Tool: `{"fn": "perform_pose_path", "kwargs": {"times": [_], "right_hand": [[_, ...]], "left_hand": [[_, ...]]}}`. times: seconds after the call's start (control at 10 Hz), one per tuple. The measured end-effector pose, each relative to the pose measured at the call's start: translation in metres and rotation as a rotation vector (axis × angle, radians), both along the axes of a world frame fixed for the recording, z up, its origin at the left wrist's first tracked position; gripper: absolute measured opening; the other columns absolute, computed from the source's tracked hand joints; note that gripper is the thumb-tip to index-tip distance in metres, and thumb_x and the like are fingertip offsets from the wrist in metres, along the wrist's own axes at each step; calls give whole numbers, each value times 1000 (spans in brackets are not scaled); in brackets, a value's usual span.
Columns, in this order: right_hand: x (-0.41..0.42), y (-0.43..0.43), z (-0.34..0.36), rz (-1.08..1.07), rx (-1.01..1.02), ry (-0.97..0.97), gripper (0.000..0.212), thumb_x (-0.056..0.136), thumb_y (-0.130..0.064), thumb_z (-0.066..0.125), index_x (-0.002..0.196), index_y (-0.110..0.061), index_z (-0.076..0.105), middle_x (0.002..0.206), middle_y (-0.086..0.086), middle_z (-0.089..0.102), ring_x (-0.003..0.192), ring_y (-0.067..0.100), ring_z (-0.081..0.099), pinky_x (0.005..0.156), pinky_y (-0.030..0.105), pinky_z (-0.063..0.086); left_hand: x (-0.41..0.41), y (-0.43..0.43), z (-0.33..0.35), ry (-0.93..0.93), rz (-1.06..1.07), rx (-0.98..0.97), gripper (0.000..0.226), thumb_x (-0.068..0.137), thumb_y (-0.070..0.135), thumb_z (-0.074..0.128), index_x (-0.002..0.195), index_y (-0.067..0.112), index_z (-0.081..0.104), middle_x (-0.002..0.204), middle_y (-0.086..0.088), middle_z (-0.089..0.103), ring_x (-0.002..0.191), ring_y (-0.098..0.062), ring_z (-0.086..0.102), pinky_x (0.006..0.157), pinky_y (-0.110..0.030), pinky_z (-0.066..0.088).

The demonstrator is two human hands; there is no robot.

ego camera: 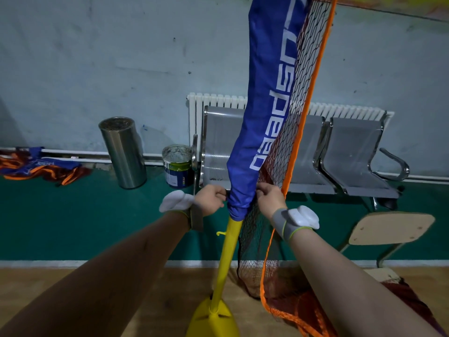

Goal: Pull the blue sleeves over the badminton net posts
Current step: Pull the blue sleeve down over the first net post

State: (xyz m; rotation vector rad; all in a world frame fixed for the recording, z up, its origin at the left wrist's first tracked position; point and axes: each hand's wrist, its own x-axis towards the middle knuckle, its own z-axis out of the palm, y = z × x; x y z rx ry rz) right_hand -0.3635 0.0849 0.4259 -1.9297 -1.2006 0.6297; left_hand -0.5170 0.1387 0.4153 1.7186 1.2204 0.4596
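The left hand (210, 199) and right hand (269, 198) each keep a pinching grip on the blue sleeve (262, 105) hem. The yellow post (228, 251) stands inside it. The paint bucket (177, 166) contents are unclear.

Both forearms are stretched forward; the blue sleeve (262, 105) is pinched at its hem by the left hand (210, 199) and right hand (269, 197), fingers curled.

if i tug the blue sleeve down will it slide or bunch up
Probably floppy: the sleeve creases where the left hand and right hand pinch its hem. It may bunch on the post, and the net beside it could snag.
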Motion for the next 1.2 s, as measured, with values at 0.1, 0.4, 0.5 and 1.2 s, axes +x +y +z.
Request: {"fn": "perform_pose_path", "kwargs": {"times": [0.1, 0.4, 0.5, 1.2], "right_hand": [[9, 7, -1, 50, -6, 139, 32, 91, 4, 38, 106, -5, 65, 105, 15, 66, 96, 26, 60, 90, 35, 47], [25, 17, 0, 155, -75, 183, 28, 93, 6, 35, 89, -3, 62, 64, 0, 54, 53, 12, 45, 41, 12, 39], [27, 23, -3, 176, -111, 143, 34, 93, 3, 37, 72, -13, 58, 60, -1, 52, 52, 13, 44, 46, 20, 39], [22, 41, -26, 135, -265, 279, 34, 92, 2, 33, 64, -15, 43, 58, 7, 45, 48, 16, 39, 39, 19, 34]], "left_hand": [[6, 3, -2, -1, 37, -6, 21, 88, -10, 39, 83, -5, 59, 77, -11, 54, 72, -19, 52, 48, -12, 39], [26, 4, -8, 3, 152, -171, 34, 97, 9, 32, 66, 13, 44, 68, -5, 50, 57, -15, 50, 52, -25, 43], [25, 6, -6, -4, 168, -199, 33, 96, 7, 33, 66, 13, 46, 68, -3, 50, 59, -15, 50, 58, -26, 46], [24, 28, -27, -96, 86, -226, 16, 88, 7, 54, 73, 10, 52, 63, -3, 49, 43, -2, 47, 48, -17, 39]]}}
